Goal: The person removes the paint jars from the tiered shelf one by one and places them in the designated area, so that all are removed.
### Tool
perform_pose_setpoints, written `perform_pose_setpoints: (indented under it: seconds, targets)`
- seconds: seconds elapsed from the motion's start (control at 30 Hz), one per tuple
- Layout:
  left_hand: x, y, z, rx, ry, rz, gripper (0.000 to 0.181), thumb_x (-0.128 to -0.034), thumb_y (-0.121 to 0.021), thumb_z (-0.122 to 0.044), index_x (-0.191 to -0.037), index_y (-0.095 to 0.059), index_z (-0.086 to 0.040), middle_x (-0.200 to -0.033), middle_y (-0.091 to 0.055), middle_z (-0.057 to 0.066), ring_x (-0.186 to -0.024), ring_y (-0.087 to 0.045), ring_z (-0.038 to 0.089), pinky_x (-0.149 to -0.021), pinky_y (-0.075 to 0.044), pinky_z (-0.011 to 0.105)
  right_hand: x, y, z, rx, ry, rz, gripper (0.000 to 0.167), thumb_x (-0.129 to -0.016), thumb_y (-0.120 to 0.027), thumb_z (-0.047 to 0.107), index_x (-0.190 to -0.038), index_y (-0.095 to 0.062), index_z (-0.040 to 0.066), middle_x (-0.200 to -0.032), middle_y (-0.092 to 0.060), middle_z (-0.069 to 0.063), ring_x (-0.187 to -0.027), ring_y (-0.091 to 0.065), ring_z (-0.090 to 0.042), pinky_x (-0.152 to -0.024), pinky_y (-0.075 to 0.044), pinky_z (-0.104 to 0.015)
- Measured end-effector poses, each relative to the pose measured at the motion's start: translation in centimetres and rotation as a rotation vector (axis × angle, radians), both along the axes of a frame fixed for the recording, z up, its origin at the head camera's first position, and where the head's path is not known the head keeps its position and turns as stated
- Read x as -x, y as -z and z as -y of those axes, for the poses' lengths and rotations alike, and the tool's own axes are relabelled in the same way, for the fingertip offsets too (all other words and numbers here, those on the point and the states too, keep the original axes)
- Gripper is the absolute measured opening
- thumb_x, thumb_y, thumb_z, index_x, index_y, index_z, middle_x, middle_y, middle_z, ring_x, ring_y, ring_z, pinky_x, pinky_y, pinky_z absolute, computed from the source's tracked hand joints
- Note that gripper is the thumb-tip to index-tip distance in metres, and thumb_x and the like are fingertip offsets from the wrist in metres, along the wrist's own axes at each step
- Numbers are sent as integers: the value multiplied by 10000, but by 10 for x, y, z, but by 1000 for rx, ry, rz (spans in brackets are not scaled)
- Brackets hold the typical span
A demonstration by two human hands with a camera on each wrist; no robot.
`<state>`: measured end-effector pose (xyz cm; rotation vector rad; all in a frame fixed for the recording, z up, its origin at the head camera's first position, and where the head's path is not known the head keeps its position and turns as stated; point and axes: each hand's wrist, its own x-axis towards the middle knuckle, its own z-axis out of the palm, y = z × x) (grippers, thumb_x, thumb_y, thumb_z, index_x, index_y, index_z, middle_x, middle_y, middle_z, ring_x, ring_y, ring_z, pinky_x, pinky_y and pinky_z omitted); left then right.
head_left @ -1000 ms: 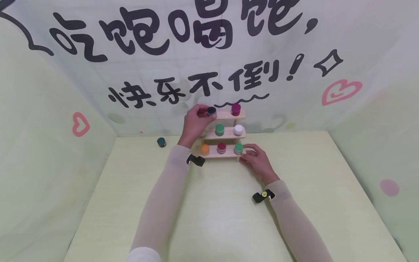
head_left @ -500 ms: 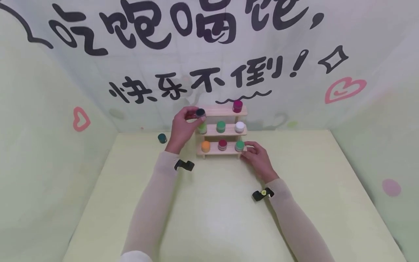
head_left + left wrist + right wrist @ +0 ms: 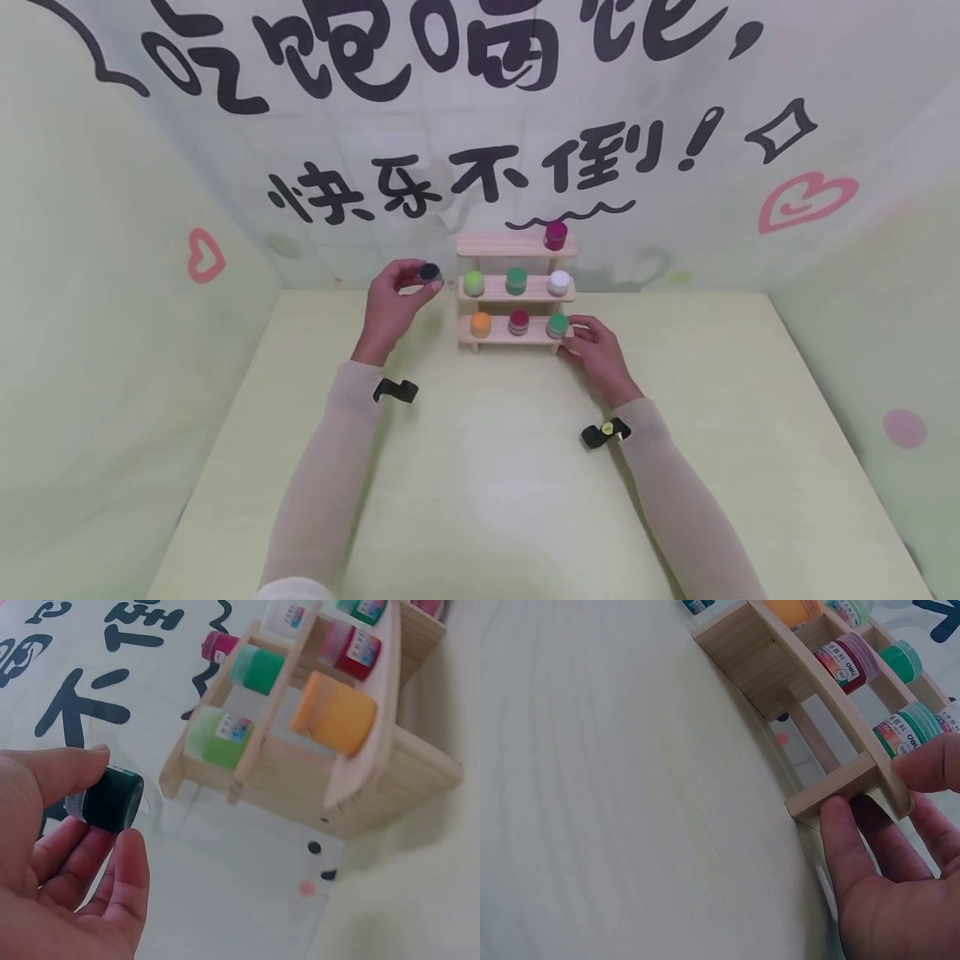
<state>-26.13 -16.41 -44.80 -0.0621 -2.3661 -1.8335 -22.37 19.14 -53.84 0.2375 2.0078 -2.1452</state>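
Note:
My left hand (image 3: 392, 312) holds a dark paint jar (image 3: 431, 273) between thumb and fingers, in the air left of a three-tier wooden rack (image 3: 498, 244). In the left wrist view this dark green jar (image 3: 112, 799) is tilted, apart from the rack. At the rack's lower right end, my right hand (image 3: 602, 360) grips the bottom shelf's corner, thumb above and fingers by the leg. The top shelf bears a magenta jar (image 3: 555, 236) on its right. Light green (image 3: 474, 283), green and white jars stand on the middle shelf; orange (image 3: 481, 324), dark red and green jars stand below.
The rack stands on a pale table (image 3: 480, 467) close to the back wall cloth (image 3: 360, 250), which carries large black writing. Cloth walls rise at both sides. A teal jar (image 3: 698, 606) peeks in at the top of the right wrist view.
My left hand has carried the dark jar leftward and down from the top shelf's left end. The light green jar shows again. My right hand stays on the rack; the head view has shifted slightly.

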Motion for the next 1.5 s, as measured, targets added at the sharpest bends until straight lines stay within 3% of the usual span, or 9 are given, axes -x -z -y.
perform_pose_setpoints:
  seconds: [0.17,0.4,0.63,0.87,1.07,1.3,1.5]
  targets:
    - [-5,18,14,21,-14,17,466,-886,-877,-260,-1290,-688,-126,-1210,-723,63,-1117,-667,176,-946,-579,269,-1,4,-3,4,-9,21,402,-1023,-642,67,-1414,-556,89,-1380,-641,-171,-1127,-696,-132,-1030,-598,-319]
    - [-5,35,36,52,-35,42,494,-892,-872,-303,-1318,-679,-143,-1246,-730,68,-1140,-674,170,-1093,-509,431,-1,4,0,89,12,24,374,-1025,-627,29,-1383,-568,120,-1245,-674,-42,-1087,-704,-120,-1010,-607,-309]
    - [-8,48,55,78,-75,44,483,-907,-861,-281,-1332,-677,-144,-1267,-727,70,-1164,-675,166,-1006,-546,279,-2,2,2,134,31,29,380,-1023,-618,14,-1384,-570,121,-1212,-677,-21,-1082,-704,-122,-1003,-609,-297]
    - [-12,58,72,59,-129,45,466,-909,-860,-250,-1321,-677,-128,-1270,-729,86,-1166,-682,153,-873,-593,170,-8,0,3,177,45,31,373,-1008,-619,-21,-1353,-592,120,-1143,-706,8,-1036,-712,-113,-973,-618,-280]
    - [-11,64,86,54,-203,70,477,-919,-850,-250,-1342,-671,-118,-1297,-724,114,-1179,-690,187,-868,-545,151,-8,0,3,167,36,29,374,-1016,-620,-2,-1367,-581,122,-1159,-707,10,-1062,-710,-110,-967,-618,-272]
    - [-7,70,99,62,-273,147,500,-937,-827,-231,-1378,-639,-88,-1350,-710,134,-1249,-684,235,-932,-547,171,-6,-1,1,167,33,48,401,-1029,-616,3,-1408,-560,121,-1201,-694,1,-1080,-706,-119,-993,-610,-285]
    - [-6,79,110,78,-332,203,495,-952,-801,-236,-1395,-632,-92,-1383,-692,140,-1286,-666,258,-1079,-546,311,-6,0,1,146,28,53,423,-1028,-630,25,-1433,-553,116,-1235,-696,-20,-1083,-709,-123,-985,-612,-278]
